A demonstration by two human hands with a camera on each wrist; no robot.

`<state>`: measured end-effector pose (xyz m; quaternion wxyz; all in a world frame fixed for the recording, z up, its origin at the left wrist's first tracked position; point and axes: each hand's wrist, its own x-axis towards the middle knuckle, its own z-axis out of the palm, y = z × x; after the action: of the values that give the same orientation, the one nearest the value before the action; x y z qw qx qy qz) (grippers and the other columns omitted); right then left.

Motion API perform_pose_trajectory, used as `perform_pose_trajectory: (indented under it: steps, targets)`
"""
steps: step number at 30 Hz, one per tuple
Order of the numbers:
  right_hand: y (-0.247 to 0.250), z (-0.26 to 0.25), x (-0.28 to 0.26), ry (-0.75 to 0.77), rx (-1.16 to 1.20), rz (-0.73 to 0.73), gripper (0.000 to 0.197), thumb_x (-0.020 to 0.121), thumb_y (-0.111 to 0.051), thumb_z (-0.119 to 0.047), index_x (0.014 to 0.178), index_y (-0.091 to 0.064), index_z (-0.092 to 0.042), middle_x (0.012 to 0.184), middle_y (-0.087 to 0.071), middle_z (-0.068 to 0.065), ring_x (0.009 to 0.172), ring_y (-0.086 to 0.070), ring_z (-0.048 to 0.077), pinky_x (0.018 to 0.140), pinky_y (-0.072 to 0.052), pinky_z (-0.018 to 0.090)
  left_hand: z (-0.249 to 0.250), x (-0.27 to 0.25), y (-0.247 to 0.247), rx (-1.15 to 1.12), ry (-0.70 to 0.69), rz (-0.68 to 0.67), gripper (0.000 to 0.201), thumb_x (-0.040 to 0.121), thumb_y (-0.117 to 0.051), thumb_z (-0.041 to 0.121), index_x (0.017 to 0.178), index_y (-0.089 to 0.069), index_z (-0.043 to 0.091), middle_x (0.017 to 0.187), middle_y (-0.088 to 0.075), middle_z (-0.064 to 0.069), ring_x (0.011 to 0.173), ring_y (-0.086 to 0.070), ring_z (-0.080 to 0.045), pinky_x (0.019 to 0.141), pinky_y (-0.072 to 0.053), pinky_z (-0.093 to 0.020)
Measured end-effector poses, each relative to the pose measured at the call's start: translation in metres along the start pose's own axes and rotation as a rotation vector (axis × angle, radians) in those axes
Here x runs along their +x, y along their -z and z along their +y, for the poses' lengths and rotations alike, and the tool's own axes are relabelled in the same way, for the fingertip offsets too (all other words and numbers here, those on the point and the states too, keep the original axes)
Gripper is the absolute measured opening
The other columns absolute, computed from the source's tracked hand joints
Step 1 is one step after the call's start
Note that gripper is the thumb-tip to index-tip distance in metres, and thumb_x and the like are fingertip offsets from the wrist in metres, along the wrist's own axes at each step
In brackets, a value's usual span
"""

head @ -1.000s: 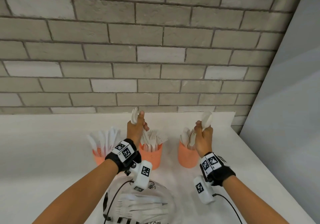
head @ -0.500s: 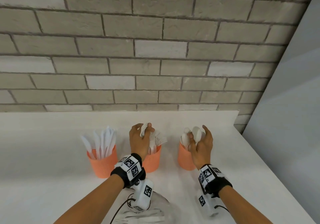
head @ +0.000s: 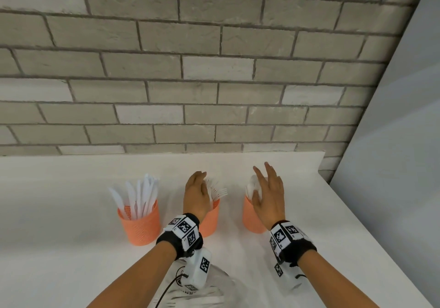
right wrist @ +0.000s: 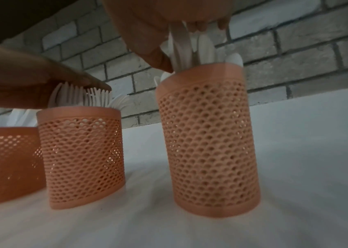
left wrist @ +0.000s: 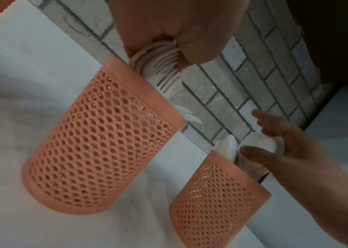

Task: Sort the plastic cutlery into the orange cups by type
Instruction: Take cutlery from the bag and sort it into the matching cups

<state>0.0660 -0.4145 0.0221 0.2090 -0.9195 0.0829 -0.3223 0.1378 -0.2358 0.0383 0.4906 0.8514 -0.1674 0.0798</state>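
Three orange mesh cups stand in a row on the white table. The left cup (head: 140, 224) holds white knives (head: 142, 195). My left hand (head: 196, 194) lies flat over the forks (head: 219, 192) in the middle cup (head: 210, 222), its straight fingers (right wrist: 92, 83) touching the fork tines (right wrist: 88, 97). My right hand (head: 269, 189) hovers with spread fingers over the spoons (head: 252, 186) in the right cup (head: 251, 217), the thumb (right wrist: 158, 58) beside the spoon bowls (right wrist: 189, 50). Neither hand grips anything.
A clear plastic bag (head: 214, 293) with white cutlery lies on the table near me, below my left wrist. The brick wall (head: 214, 69) rises just behind the cups. The table's right edge (head: 371, 224) runs close to the right cup.
Both hands came down from above the cups with their cutlery, set a fork and a spoon in, and opened. The hands now rest flat over the cups.
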Motion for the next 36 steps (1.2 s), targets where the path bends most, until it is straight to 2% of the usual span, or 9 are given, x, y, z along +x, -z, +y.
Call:
perform_pose_trajectory:
  steps: [7,12,17,20,22,24,27,31,36]
  targets:
    - [0.006,-0.005,0.004,0.035,-0.439,-0.200,0.059,0.083,-0.024,-0.021,0.128,-0.051,0.005,0.141,-0.046,0.018,0.133,-0.040,0.031,0.113,0.002,0.036,0.007,-0.002,-0.002,0.520,0.064,-0.226,0.055,0.101,-0.017,0.034,0.149,-0.005,0.010,0.159,-0.003,-0.005,0.147,0.000,-0.020,0.121,-0.002,-0.037]
    - [0.016,-0.002,0.000,-0.070,-0.435,-0.456,0.096,0.068,0.021,-0.050,0.150,-0.008,-0.009,0.160,-0.003,0.006,0.148,-0.004,0.019,0.118,0.007,0.036,0.017,-0.001,0.002,0.713,0.110,-0.353,0.063,0.099,-0.018,0.043,0.149,-0.002,0.009,0.159,-0.002,-0.009,0.147,-0.001,-0.026,0.120,-0.005,-0.043]
    - [0.029,-0.003,0.001,-0.150,-0.421,-0.567,0.073,0.094,-0.013,-0.058,0.149,0.007,-0.015,0.159,0.011,0.007,0.148,0.005,0.020,0.118,0.007,0.043,0.024,-0.002,0.006,0.632,0.190,-0.428,0.079,0.093,-0.025,0.058,0.149,0.009,0.015,0.158,0.006,-0.012,0.147,0.004,-0.028,0.118,-0.001,-0.049]
    - [0.035,-0.007,0.000,-0.157,-0.396,-0.526,0.082,0.085,-0.005,-0.067,0.149,0.011,-0.019,0.158,0.013,0.009,0.147,0.011,0.022,0.115,0.013,0.046,0.034,-0.004,0.016,0.509,0.248,-0.407,0.083,0.091,-0.026,0.063,0.148,0.015,0.019,0.158,0.010,-0.012,0.146,0.009,-0.027,0.117,0.004,-0.051]
    - [0.039,-0.017,-0.003,-0.104,-0.309,-0.411,0.081,0.083,-0.006,-0.064,0.150,0.002,-0.019,0.159,0.004,0.010,0.147,0.004,0.023,0.116,0.009,0.044,0.043,-0.005,0.025,0.390,0.225,-0.356,0.081,0.092,-0.028,0.061,0.149,0.012,0.019,0.158,0.008,-0.012,0.147,0.007,-0.027,0.117,0.002,-0.049]
    - [0.044,-0.034,-0.006,-0.024,-0.114,-0.308,0.060,0.095,-0.033,-0.045,0.146,-0.028,-0.015,0.155,-0.024,0.012,0.144,-0.019,0.025,0.118,-0.009,0.040,0.054,-0.005,0.036,0.244,0.154,-0.283,0.073,0.094,-0.034,0.052,0.150,-0.001,0.017,0.158,-0.006,-0.014,0.146,-0.007,-0.028,0.119,-0.009,-0.045]
    - [0.049,-0.069,-0.015,0.067,0.212,-0.295,0.022,0.090,-0.055,-0.020,0.107,-0.068,-0.015,0.110,-0.068,0.003,0.103,-0.060,0.014,0.092,-0.046,0.031,0.066,-0.010,0.061,0.071,0.023,-0.209,0.044,0.095,-0.045,0.027,0.136,-0.037,0.012,0.138,-0.041,-0.014,0.125,-0.043,-0.025,0.101,-0.033,-0.030]
    - [0.057,-0.122,-0.043,0.120,0.417,-0.522,0.010,0.083,-0.064,-0.015,0.078,-0.071,-0.009,0.065,-0.063,-0.013,0.058,-0.057,-0.005,0.062,-0.045,0.011,0.066,-0.033,0.097,0.046,-0.091,-0.307,0.017,0.090,-0.051,0.007,0.106,-0.057,0.007,0.105,-0.056,-0.003,0.097,-0.052,-0.017,0.089,-0.043,-0.030]
    - [0.048,-0.154,-0.086,0.234,0.360,-0.988,0.018,0.087,-0.061,-0.013,0.089,-0.072,0.001,0.080,-0.073,0.017,0.056,-0.063,0.009,0.061,-0.049,0.016,0.042,-0.083,0.131,0.133,-0.045,-0.478,0.012,0.086,-0.055,0.007,0.081,-0.056,0.018,0.101,-0.061,-0.003,0.101,-0.055,-0.017,0.085,-0.041,-0.019]
